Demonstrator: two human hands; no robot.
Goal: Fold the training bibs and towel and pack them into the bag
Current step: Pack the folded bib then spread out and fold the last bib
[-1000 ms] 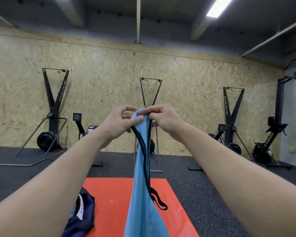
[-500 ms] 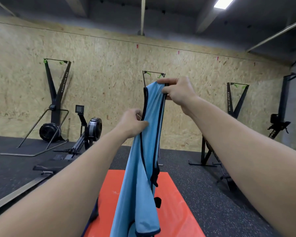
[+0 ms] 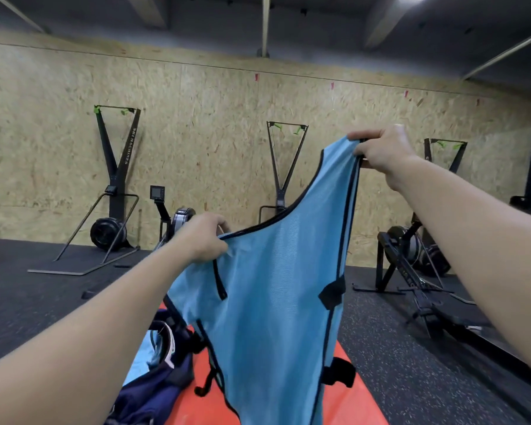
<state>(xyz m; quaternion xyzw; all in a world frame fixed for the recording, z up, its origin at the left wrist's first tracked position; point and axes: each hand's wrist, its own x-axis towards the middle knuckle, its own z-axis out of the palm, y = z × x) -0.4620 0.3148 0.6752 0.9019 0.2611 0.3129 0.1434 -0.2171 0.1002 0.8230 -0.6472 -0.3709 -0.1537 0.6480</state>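
Observation:
A light blue training bib (image 3: 276, 302) with black trim hangs spread out in front of me. My right hand (image 3: 380, 151) pinches its upper shoulder strap, raised high. My left hand (image 3: 204, 237) grips the other shoulder lower down and to the left. Below, a navy bag (image 3: 154, 391) lies on an orange mat (image 3: 347, 403), with more light blue fabric (image 3: 143, 354) showing in it. The bib hides most of the mat.
Dark rubber floor (image 3: 411, 378) surrounds the mat. Ski-trainer machines (image 3: 117, 179) stand along the chipboard wall (image 3: 212, 133); rowing machines (image 3: 411, 256) sit at the right and left of centre.
My hands have moved apart: the right went up and to the right, the left down and to the left. The bib has opened from a narrow bunched strip into a wide panel.

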